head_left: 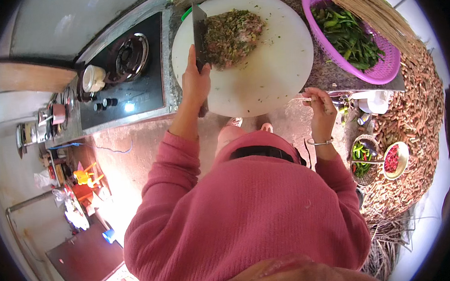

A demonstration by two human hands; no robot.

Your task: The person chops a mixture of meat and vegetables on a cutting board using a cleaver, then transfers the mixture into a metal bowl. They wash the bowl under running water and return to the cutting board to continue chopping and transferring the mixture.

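Observation:
A cleaver (199,30) with a wide dark blade stands on edge in my left hand (196,81), its fingers wrapped around the handle. The blade touches the left side of a mound of minced meat mixed with chopped greens (234,37). Under the mince lies a round white cutting board (277,61), with scattered green bits on it. My right hand (321,107), with a bangle at the wrist, is raised beside the board's lower right edge, apart from it. Its fingers are curled in; whether they pinch something small, I cannot make out.
At the right, a purple basket (391,60) holds green leaves and peppers. A gas stove (125,74) stands left of the board, with a jar (94,78) on it. Lower right, a bowl of chopped red peppers (392,161) and a basket of green peppers (362,156) sit by piled cobs (411,110).

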